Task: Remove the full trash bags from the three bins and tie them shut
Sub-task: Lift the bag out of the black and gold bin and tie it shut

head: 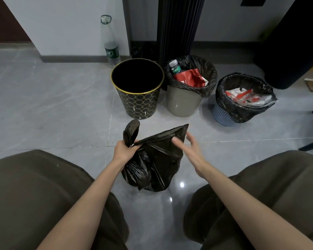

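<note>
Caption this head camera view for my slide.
Left hand grips a black plastic trash bag; open right hand beside its rim.

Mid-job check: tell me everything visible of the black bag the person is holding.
The thin, glossy black plastic trash bag appears to rest on the grey tiled floor between the person's knees, crumpled and bulging, in front of the unlined black-and-gold bin. Its mouth is not yet tied. The left hand grips one bunched top flap, whose end stands up; the open right hand is at the other top corner, blurred, contact unclear.

Left grip [124, 150] clenched, right grip [190, 148] fingers splayed.
</note>
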The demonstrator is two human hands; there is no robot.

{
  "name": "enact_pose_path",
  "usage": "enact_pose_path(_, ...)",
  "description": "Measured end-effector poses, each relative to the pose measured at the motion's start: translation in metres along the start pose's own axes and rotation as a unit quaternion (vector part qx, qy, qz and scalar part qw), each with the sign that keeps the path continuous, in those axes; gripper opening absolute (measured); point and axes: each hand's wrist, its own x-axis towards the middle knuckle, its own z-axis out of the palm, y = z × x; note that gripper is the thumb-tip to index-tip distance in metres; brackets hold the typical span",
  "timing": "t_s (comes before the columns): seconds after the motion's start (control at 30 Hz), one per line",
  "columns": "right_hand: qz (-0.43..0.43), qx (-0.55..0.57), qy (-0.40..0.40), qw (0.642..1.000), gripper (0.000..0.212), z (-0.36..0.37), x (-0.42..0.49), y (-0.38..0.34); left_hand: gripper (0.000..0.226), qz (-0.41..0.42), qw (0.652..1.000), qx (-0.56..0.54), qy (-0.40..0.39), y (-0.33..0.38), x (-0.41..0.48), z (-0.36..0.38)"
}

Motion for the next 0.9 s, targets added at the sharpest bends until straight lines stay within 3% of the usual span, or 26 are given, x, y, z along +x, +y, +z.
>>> enact_pose_path(0.1,-0.054,-0.173,-0.036,0.983,0.079,0.015,0.004,0.01,0.018,-0.019,0.999,-0.017,-0.022,0.002,-0.002,-0.003)
enact_pose_path(0.13,-0.061,-0.176,-0.046,0.981,0.068,0.02,0.007,0.011,0.018,-0.023,0.999,-0.017,-0.033,0.003,-0.003,-0.004)
enact_pose_path(0.4,0.002,0.015,-0.068,0.998,0.027,0.046,0.017,-0.01,0.029,-0.047,0.997,0.014,-0.067,0.004,-0.008,0.002)
enact_pose_path(0.6,0.018,0.108,-0.11,0.988,0.028,0.055,0.019,-0.022,0.037,-0.039,0.995,0.054,-0.081,-0.002,-0.004,0.012)
enact_pose_path(0.67,0.029,0.129,-0.111,0.985,0.041,0.057,0.016,-0.024,0.037,-0.036,0.993,0.068,-0.086,-0.001,-0.003,0.014)
enact_pose_path(0.73,0.041,0.168,-0.096,0.98,0.047,0.06,0.017,-0.024,0.037,-0.032,0.991,0.075,-0.103,-0.002,-0.003,0.015)
enact_pose_path(0.9,0.068,0.248,-0.019,0.966,0.036,0.062,0.03,-0.015,0.029,-0.044,0.982,0.078,-0.165,-0.001,-0.006,0.011)
